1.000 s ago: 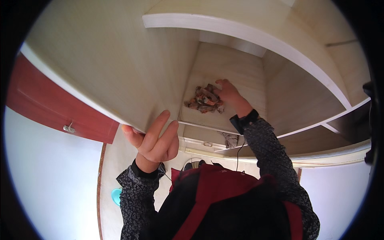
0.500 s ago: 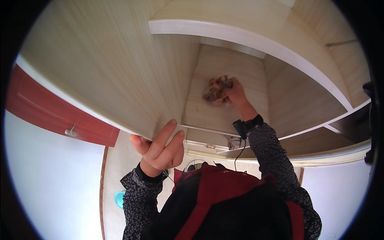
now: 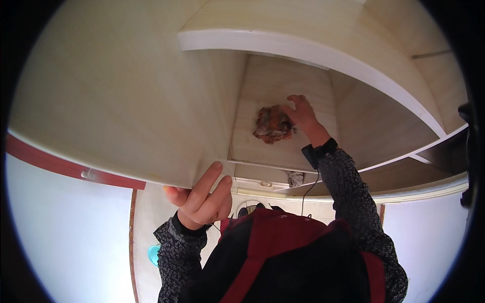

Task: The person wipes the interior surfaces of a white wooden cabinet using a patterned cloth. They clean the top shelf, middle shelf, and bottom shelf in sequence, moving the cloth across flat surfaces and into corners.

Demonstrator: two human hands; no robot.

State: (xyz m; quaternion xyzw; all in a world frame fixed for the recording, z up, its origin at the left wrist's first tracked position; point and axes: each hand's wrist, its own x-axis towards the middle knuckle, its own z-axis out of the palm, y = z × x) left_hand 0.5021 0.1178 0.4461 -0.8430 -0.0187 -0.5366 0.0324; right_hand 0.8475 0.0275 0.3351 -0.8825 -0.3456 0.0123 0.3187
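My left hand (image 3: 204,199) grips the free edge of a pale wood-grain cabinet door (image 3: 126,111), thumb on one side and fingers on the other. Inside the cabinet, a crumpled orange, brown and grey cloth (image 3: 273,124) lies bunched on the pale shelf board (image 3: 308,88). My right hand (image 3: 304,113) is just to the right of this cloth, thumb and fingers apart with nothing between them. Its thumb comes close to the cloth's edge; whether it touches, I cannot tell.
Above the compartment, an upper shelf (image 3: 303,43) with a white front edge juts out. A grey rag (image 3: 295,178) lies lower down. The red panel (image 3: 65,164) is behind the door at the left. A turquoise basin (image 3: 153,255) stands on the floor. A thin cable hangs from my right wrist.
My right hand has let go of the cloth, which now lies on the shelf board. The door has swung a little toward me, covering more of the red panel, with my left hand still on it.
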